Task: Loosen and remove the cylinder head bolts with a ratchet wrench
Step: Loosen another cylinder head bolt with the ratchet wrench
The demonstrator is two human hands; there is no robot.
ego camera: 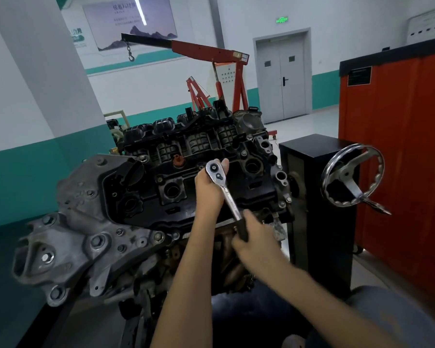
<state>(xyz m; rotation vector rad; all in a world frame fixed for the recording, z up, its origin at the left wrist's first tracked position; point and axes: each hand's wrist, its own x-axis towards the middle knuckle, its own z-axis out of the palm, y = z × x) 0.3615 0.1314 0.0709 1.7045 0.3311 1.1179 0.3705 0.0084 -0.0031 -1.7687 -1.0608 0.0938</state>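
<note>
A black engine stand [319, 222] with a chrome handwheel [346, 175] carries the engine [86, 222].

The ratchet wrench [224, 189] gleams chrome with a black grip. Under it the engine cover [146, 187] is black, with one small orange-red cap [177, 160]. The end casting [86, 222] is dull grey. The hoist [209, 50] is red with a black boom tip, and the cabinet [399, 146] is orange-red under a black top. The wall [23, 172] is white over a teal band.

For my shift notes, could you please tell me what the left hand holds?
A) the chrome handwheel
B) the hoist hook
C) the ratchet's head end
C: the left hand curls round the head end of the ratchet wrench, while the right hand grips its handle.
</note>
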